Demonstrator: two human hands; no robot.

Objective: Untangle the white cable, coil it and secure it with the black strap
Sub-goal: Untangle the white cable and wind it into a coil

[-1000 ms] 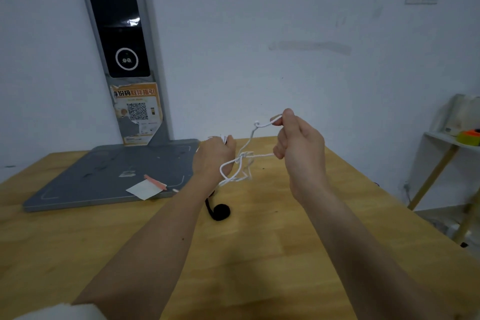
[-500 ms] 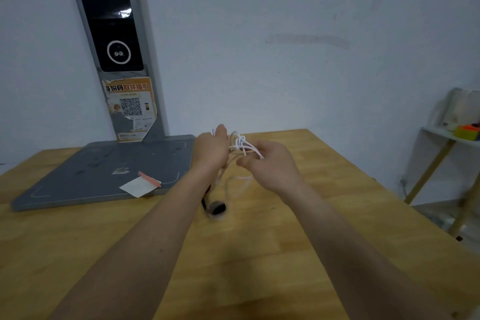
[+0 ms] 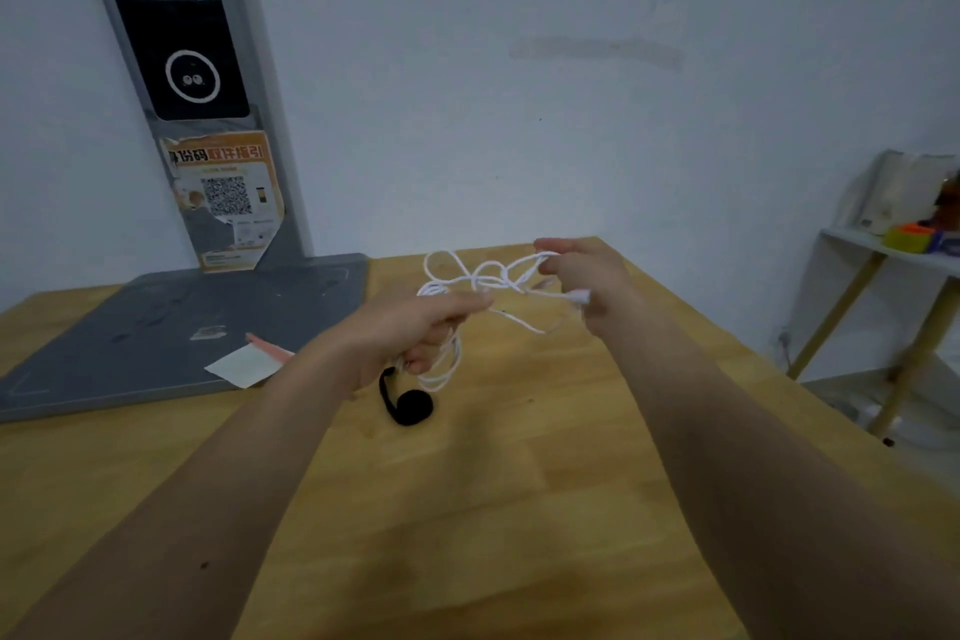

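Both hands' fingers pinch the tangled white cable (image 3: 480, 283): left hand (image 3: 415, 327), right hand (image 3: 584, 270)

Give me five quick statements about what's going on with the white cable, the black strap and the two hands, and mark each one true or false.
1. Both hands hold the white cable above the table. True.
2. The cable is already a neat coil. False: tangled loops cross between the left hand and the right hand.
3. The black strap is wrapped round the cable. False: it lies on the wooden table, below the left hand.
4. A white paper slip lies on the grey base. True.
5. The right hand is empty. False: it pinches cable strands.
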